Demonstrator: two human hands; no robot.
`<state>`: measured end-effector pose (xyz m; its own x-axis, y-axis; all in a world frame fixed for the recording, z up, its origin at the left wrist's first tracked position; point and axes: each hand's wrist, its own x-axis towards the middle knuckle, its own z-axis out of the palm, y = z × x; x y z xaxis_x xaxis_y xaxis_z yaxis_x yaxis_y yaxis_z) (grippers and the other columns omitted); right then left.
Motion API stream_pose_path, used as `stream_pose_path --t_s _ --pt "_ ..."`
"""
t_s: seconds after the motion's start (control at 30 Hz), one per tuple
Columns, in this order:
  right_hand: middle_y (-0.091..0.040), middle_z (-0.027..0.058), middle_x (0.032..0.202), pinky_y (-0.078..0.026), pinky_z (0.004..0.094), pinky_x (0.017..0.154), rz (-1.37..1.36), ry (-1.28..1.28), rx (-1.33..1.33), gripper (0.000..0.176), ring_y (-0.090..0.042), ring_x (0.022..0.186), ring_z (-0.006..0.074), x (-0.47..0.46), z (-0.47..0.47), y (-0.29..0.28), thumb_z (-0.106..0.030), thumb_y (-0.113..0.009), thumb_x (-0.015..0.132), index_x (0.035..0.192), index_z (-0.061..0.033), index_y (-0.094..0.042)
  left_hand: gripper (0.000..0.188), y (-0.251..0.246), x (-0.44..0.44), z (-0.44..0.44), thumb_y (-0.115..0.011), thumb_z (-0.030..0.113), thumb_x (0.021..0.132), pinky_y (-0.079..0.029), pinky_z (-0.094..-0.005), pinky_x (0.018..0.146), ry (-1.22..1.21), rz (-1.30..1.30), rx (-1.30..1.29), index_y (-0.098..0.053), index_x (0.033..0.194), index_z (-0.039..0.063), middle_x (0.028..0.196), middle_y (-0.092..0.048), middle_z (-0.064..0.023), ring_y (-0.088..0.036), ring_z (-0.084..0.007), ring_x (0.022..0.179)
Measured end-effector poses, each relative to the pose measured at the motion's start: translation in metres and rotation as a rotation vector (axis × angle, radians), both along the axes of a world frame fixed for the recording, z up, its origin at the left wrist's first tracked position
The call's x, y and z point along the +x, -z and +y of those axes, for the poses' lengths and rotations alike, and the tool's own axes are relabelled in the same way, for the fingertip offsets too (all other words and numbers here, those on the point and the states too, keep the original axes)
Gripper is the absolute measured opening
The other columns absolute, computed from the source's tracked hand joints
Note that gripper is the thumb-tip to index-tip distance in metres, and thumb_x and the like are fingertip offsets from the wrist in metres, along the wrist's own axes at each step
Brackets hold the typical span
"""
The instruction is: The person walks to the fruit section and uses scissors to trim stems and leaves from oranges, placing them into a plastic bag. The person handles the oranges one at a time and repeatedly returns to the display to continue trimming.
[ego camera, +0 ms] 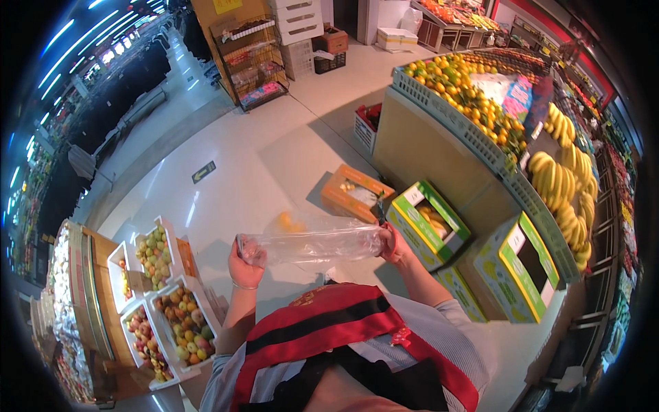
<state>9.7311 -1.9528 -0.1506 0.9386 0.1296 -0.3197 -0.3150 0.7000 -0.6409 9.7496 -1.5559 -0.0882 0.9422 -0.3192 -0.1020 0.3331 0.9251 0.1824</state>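
A clear plastic bag (314, 246) is stretched sideways between my two hands, in front of my red apron (319, 322). My left hand (247, 268) grips its bunched left end. At the other end, my right hand (388, 246) pinches the plastic and also has a pair of red-handled scissors (395, 244) hooked on it. The scissors' dark blades point away from me. Blurred orange fruit (289, 221) shows at the far left edge of the bag; whether it is inside or behind the plastic, I cannot tell.
An orange cardboard box (342, 177) lies on the floor ahead. Green banana cartons (447, 216) stand at right, below a display with mandarins (479, 110) and bananas (553, 177). White foam boxes (170, 226) of fruit are at left. A wire rack (234, 85) stands farther back.
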Motion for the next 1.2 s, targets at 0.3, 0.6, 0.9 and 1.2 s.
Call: stream_pose_path --t_s 0.3,0.6,0.9,1.2 --pt "-0.061 0.0029 0.079 -0.056 0.0351 0.064 0.024 0.004 0.438 0.002 -0.063 0.071 0.0177 0.312 0.042 -0.048 -0.008 -0.058 0.086 0.086 -0.0095 -0.057 0.038 -0.006 0.253 0.042 -0.031 0.034 0.105 -0.02 -0.0201 0.038 0.149 -0.06 -0.088 -0.046 0.14 0.025 0.071 -0.034 0.0015 -0.022 -0.0065 0.045" --pt "-0.069 0.007 0.094 -0.056 0.0406 0.077 0.013 0.162 0.544 0.013 -0.066 0.084 0.0218 0.498 0.035 -0.009 -0.018 -0.061 0.089 0.097 -0.0085 -0.064 0.043 0.016 0.536 0.045 -0.033 0.037 0.105 -0.017 -0.0175 0.037 0.479 0.004 -0.023 -0.032 0.148 0.039 0.082 -0.038 -0.004 -0.015 -0.005 0.042" --pt "-0.068 0.0037 0.088 -0.056 0.037 0.074 -0.05 0.681 0.438 0.016 -0.066 0.08 0.0187 0.601 -0.003 -0.023 -0.014 -0.071 0.081 0.096 -0.0118 -0.065 0.034 0.001 0.813 -0.06 -0.038 0.036 0.104 -0.017 -0.0184 0.036 0.963 0.1 -0.092 -0.046 0.136 0.028 0.081 -0.036 -0.0021 -0.016 -0.0051 0.043" --pt "-0.067 0.0027 0.084 -0.053 0.0288 0.064 -0.48 0.803 0.25 0.023 -0.063 0.07 0.0122 0.696 -0.128 -0.017 -0.011 -0.063 0.087 0.109 -0.0081 -0.063 0.031 -0.002 0.979 -0.243 -0.039 0.037 0.103 -0.017 -0.0189 0.036 1.18 0.06 -0.117 -0.053 0.125 0.019 0.079 -0.036 -0.0013 -0.017 -0.0054 0.042"
